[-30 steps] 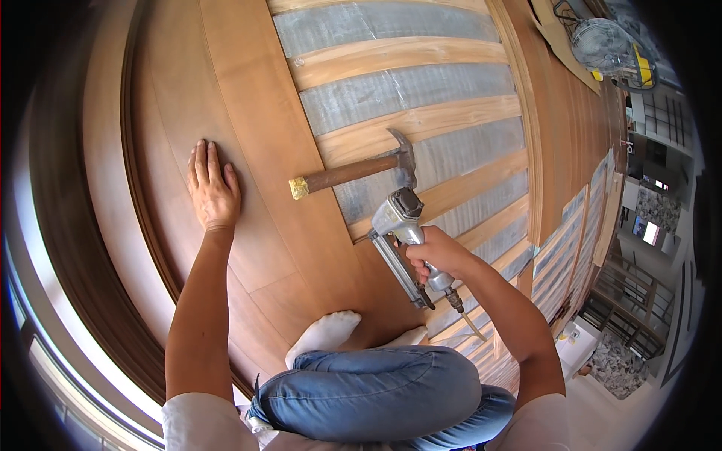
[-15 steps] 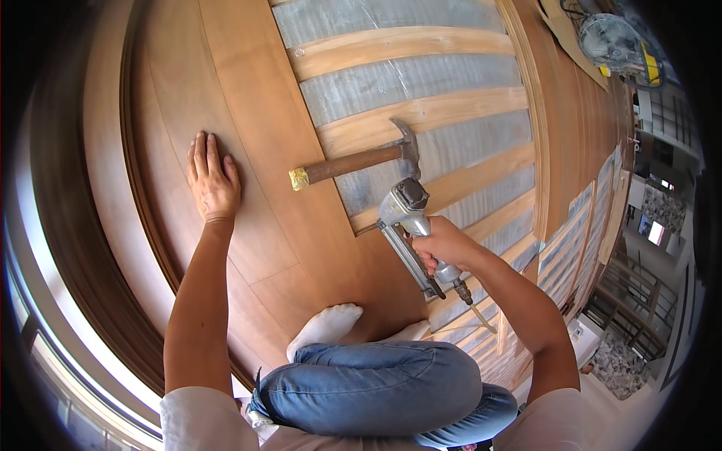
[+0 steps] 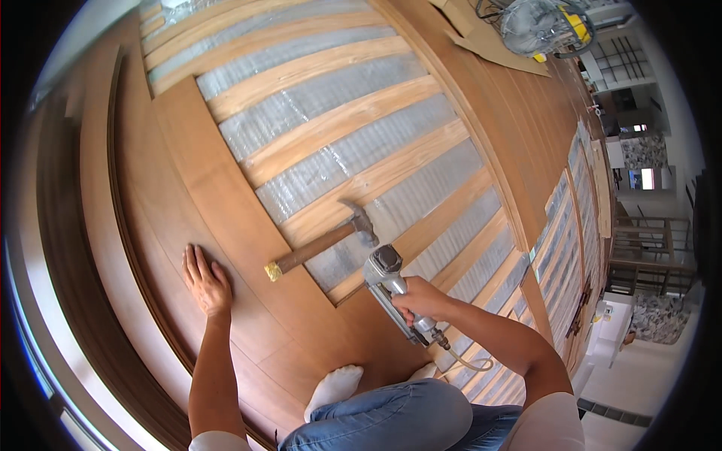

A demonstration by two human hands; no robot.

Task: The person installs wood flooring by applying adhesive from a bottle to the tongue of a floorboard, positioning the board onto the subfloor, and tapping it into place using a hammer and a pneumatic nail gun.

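My left hand (image 3: 207, 283) lies flat on the brown floorboards (image 3: 248, 331), fingers stretched out and holding nothing. In my right hand (image 3: 421, 298) is a grey pneumatic nail gun (image 3: 389, 276), its handle wrapped by my fingers. A pale air hose (image 3: 475, 367) curls from the fitting at the handle's lower end. Just beyond the nail gun lies a claw hammer (image 3: 316, 244). Its wooden handle, yellow at the butt, rests over the board edge, and its metal head is over the exposed battens. Where the nail gun's nose points is hidden.
Wooden battens (image 3: 353, 115) with silvery sheeting (image 3: 338, 169) between them stretch ahead and right. A fan (image 3: 530, 26) with yellow parts stands at the far right beside cardboard (image 3: 500, 54). Long boards (image 3: 64, 248) are along the left. My socked foot (image 3: 336, 385) is on the floorboards.
The view has tilted up, so the floor, hammer and my left hand appear lower, with more battens showing ahead. My left hand still lies flat and my right still grips the nail gun.
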